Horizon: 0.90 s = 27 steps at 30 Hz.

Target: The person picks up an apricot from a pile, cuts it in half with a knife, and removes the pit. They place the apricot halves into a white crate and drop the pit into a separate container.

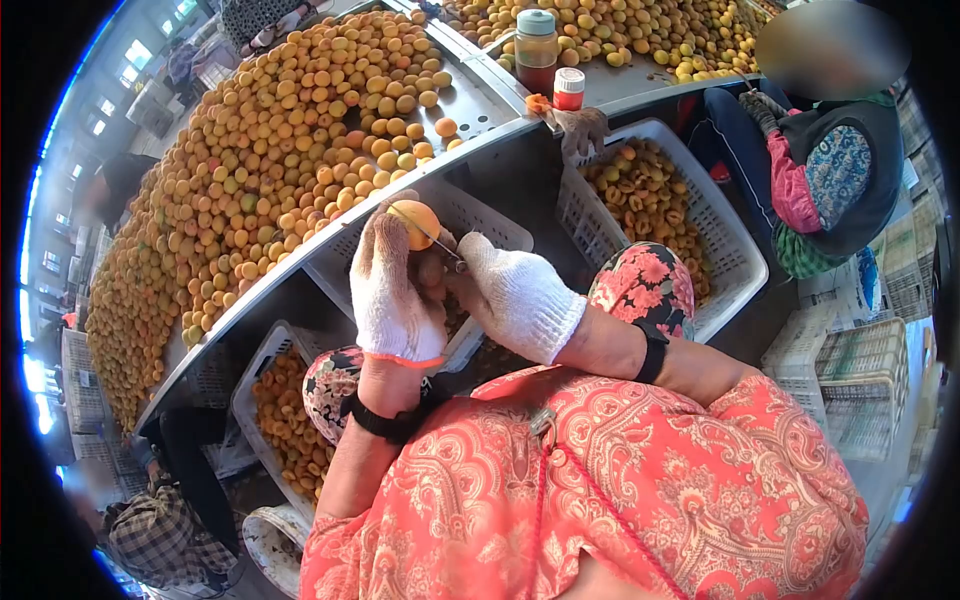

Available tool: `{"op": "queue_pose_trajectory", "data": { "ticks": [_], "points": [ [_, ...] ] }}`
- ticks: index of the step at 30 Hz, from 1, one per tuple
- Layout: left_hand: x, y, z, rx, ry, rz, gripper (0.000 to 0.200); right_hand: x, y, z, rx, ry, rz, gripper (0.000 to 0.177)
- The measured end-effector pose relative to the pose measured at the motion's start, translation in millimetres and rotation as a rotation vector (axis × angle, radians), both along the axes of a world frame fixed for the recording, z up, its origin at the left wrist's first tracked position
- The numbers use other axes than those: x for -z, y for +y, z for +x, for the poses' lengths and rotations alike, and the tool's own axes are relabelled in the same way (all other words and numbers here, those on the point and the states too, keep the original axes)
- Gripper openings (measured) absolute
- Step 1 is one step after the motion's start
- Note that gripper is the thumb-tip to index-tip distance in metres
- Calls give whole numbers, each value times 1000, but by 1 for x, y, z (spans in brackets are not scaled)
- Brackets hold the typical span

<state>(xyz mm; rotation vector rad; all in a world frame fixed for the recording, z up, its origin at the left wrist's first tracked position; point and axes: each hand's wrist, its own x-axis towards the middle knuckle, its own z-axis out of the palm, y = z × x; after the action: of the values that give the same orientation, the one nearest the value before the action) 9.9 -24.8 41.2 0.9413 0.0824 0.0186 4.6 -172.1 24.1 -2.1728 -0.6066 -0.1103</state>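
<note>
Both of my hands wear white knit gloves, stained brown at the fingers. My left hand (388,295) is closed around an orange-yellow apricot (414,222), held up over the edge of the metal table. In my right hand (515,300) is a small knife (444,250), its thin blade lying against the apricot's face. The fingers around the knife's handle are partly hidden. Below my hands stands a white plastic crate (490,225) with cut fruit in it, mostly covered by my hands.
Whole apricots (290,130) are heaped on the metal table. Crates of cut fruit stand at my right (735,235) and left (245,390). A jar (536,50), a red bottle (568,92) and a spare glove (582,130) lie ahead. A co-worker (835,165) sits at right.
</note>
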Motion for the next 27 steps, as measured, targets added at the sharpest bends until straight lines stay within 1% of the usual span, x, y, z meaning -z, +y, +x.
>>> {"op": "queue_pose_trajectory", "data": {
  "ticks": [2, 4, 6, 7, 8, 9, 11, 12, 13, 14, 15, 17, 19, 20, 21, 23, 24, 25, 27],
  "points": [
    [6, 1, 2, -19, 35, 1, 31, 4, 1, 2, 9, 6, 2, 21],
    [8, 3, 3, 36, 1, -10, 31, 6, 3, 3, 20, 14, 6, 21],
    [4, -2, 2, 67, -14, -15, 31, 8, 5, 4, 63, -28, 68, 25],
    [-3, -10, -1, -9, -47, 33, 30, 7, 4, 3, 67, -25, 70, 25],
    [-7, -14, -2, -87, -82, 82, 29, 5, 4, 2, 60, -24, 69, 29],
    [-1, -9, 0, -86, -83, 85, 29, 4, 4, 1, 51, -24, 68, 33],
    [14, 3, 5, 54, -62, -45, 30, 9, 7, 5, 60, -50, 63, 33],
    [20, 3, 6, 56, -57, -43, 30, 12, 8, 6, 68, -73, 52, 32],
    [22, 1, 6, 60, -13, -93, 31, 15, 9, 7, 73, -68, 54, 32],
    [22, -1, 8, 65, 27, -142, 32, 17, 8, 9, 82, -71, 73, 28],
    [22, 0, 9, 70, 26, -141, 32, 17, 8, 10, 90, -75, 92, 25],
    [16, 5, 11, 30, 17, 139, 34, 15, 4, 10, 84, -49, 94, 26],
    [8, 3, 16, -66, -168, 514, 32, 13, 3, 10, 80, -23, 100, 27],
    [8, -7, 16, -151, -214, 410, 32, 13, 3, 9, 71, -12, 121, 25],
    [9, -4, 18, -145, -216, 412, 32, 13, 4, 9, 62, -2, 140, 22],
    [19, 4, 20, -28, -130, 373, 34, 14, 6, 11, 82, 8, 139, 23],
    [28, -1, 21, -51, -33, 229, 33, 14, 8, 11, 103, 20, 138, 23],
    [28, -12, 19, -55, 40, 123, 37, 18, 10, 11, 113, 23, 135, 23],
    [28, -25, 20, -138, 200, 14, 43, 28, 12, 19, 130, 81, 85, 25]
  ]
}}
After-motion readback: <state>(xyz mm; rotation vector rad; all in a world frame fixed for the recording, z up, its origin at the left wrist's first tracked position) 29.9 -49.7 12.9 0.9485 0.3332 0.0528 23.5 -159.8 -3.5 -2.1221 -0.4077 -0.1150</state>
